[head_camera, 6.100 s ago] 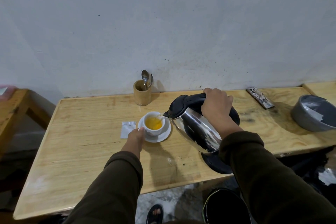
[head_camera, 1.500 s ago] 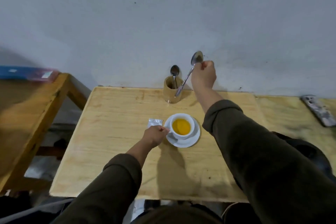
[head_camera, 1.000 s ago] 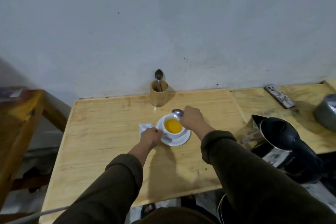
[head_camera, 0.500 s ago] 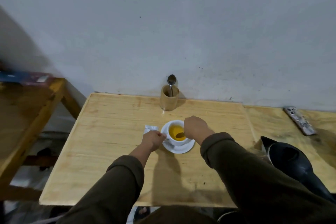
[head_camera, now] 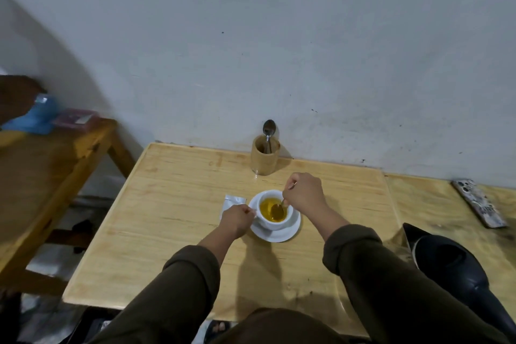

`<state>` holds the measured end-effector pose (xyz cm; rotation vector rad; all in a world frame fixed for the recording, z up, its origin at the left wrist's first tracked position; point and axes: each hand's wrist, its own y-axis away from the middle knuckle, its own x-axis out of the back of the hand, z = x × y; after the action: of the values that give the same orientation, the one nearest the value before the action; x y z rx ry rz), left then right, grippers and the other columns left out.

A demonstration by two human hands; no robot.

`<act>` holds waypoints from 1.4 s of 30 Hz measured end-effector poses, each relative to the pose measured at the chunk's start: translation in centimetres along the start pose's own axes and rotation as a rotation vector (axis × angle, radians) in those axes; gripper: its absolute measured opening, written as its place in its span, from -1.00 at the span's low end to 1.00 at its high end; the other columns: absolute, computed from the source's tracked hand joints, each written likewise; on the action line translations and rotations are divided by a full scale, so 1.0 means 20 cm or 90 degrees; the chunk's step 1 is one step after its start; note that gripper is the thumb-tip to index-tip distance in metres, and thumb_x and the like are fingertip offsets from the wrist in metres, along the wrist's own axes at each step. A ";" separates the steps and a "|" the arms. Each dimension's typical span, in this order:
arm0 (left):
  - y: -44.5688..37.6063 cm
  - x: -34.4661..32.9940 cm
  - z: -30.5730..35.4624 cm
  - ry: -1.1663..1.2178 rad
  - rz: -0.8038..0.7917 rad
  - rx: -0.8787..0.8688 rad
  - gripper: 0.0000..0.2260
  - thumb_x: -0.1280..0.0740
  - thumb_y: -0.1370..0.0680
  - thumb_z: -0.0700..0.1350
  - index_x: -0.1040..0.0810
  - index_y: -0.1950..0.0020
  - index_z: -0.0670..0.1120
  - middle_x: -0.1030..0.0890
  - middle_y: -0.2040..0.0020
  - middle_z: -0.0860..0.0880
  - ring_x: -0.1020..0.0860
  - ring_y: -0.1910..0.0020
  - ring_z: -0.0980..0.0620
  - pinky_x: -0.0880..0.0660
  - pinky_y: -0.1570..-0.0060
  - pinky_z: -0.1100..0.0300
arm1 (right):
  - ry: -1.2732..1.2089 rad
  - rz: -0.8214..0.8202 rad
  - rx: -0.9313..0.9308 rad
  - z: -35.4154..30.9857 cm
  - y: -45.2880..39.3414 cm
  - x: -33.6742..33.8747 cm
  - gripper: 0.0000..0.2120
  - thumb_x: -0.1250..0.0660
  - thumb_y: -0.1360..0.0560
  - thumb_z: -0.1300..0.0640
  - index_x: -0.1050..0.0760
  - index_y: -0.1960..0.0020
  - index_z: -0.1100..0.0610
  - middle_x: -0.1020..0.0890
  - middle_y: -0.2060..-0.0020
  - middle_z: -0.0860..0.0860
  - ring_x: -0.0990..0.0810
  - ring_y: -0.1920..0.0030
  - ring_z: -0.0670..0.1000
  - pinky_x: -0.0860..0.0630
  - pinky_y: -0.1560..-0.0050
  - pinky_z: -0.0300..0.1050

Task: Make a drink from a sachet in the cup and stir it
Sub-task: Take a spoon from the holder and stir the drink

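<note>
A white cup (head_camera: 288,221) of yellow-orange drink stands on a white saucer (head_camera: 284,234) in the middle of the wooden table (head_camera: 173,220). My right hand (head_camera: 303,193) grips a metal spoon (head_camera: 277,209) whose bowl is dipped in the drink. My left hand (head_camera: 237,219) pinches the cup's handle at its left side. A silver sachet (head_camera: 233,201) lies flat on the table just left of the saucer, partly behind my left hand.
A wooden holder (head_camera: 264,158) with one spoon stands by the wall behind the cup. A black kettle (head_camera: 458,268) sits at the right edge, a phone (head_camera: 479,202) beyond it. A second wooden table (head_camera: 42,176) with clutter is at left.
My right hand poured from the kettle, set it down, took a spoon from the holder, brought it to the cup and lowered it into the drink. The left hand stayed at the cup.
</note>
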<state>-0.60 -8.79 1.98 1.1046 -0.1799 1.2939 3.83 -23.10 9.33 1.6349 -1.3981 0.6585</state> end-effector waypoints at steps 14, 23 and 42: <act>0.02 -0.03 0.00 0.038 0.026 0.010 -0.65 -0.08 -0.64 -0.01 -0.50 -0.30 -0.12 -0.56 -0.29 -0.13 -0.50 -0.27 -0.12 -0.40 -0.22 0.13 | -0.254 0.120 0.039 0.13 0.13 -0.11 -0.87 -0.27 -0.53 0.20 -0.60 0.03 0.16 -0.72 0.13 0.09 -0.64 0.03 0.05 -0.45 0.02 -0.21; 0.02 -0.03 0.00 0.034 0.029 0.012 -0.64 -0.07 -0.64 -0.02 -0.50 -0.31 -0.13 -0.56 -0.30 -0.15 -0.49 -0.27 -0.13 -0.41 -0.23 0.12 | -0.149 0.076 0.136 0.11 0.13 -0.08 -0.85 -0.26 -0.54 0.19 -0.59 0.04 0.21 -0.67 0.13 0.13 -0.64 0.10 0.07 -0.56 0.00 -0.07; 0.03 -0.02 0.01 0.043 0.026 0.023 -0.66 -0.09 -0.64 -0.02 -0.50 -0.30 -0.11 -0.56 -0.29 -0.13 -0.50 -0.27 -0.11 -0.41 -0.22 0.14 | -0.098 0.066 0.180 0.13 0.09 -0.09 -0.82 -0.18 -0.57 0.22 -0.57 0.04 0.21 -0.62 0.09 0.14 -0.61 0.08 0.09 -0.56 0.01 -0.04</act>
<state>-1.10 -9.22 2.18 1.0916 -0.1304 1.3740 1.39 -24.46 7.09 1.8767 -1.5639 0.8359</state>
